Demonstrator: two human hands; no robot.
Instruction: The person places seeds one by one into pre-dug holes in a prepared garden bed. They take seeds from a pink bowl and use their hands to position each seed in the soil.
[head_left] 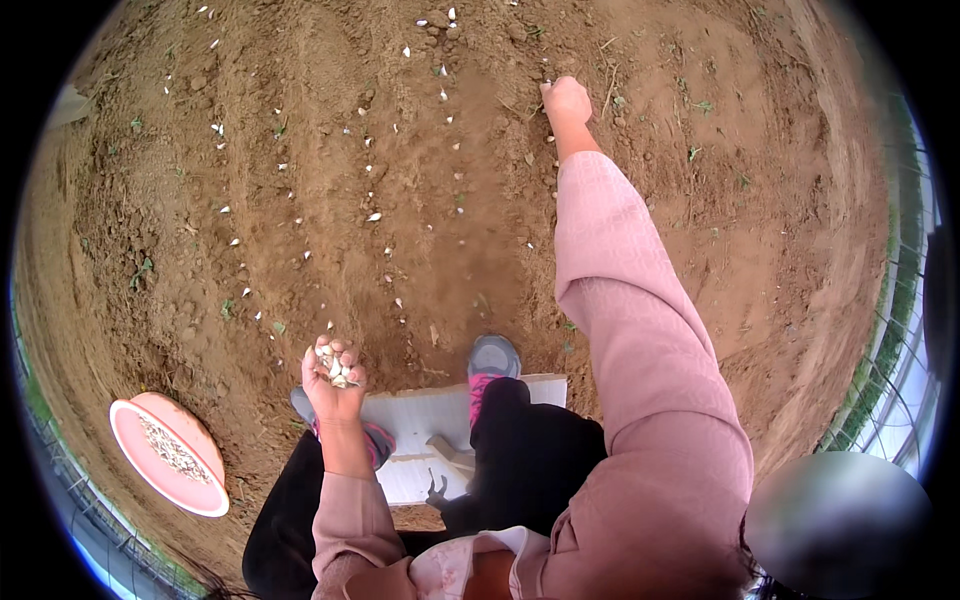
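Garlic cloves [336, 368] fill the palm of my left hand [336, 392], which is turned up with the fingers curled around them, just ahead of my left foot. My right arm reaches far forward. At its end my right hand [567, 100] is closed, fingertips down at the brown soil [640, 260]. A tiny pale spot shows by those fingertips, too small to name. Single white cloves, such as one clove [374, 217], stand or lie in rough rows across the soil, mostly left of my right arm.
A pink basin [195, 425] holding many cloves sits tilted at the left. My shoes rest by a pale board [410, 410], on which lies a wooden piece [450, 455]. Small green weeds [694, 153] dot the soil. Wire netting [880, 370] edges the right side.
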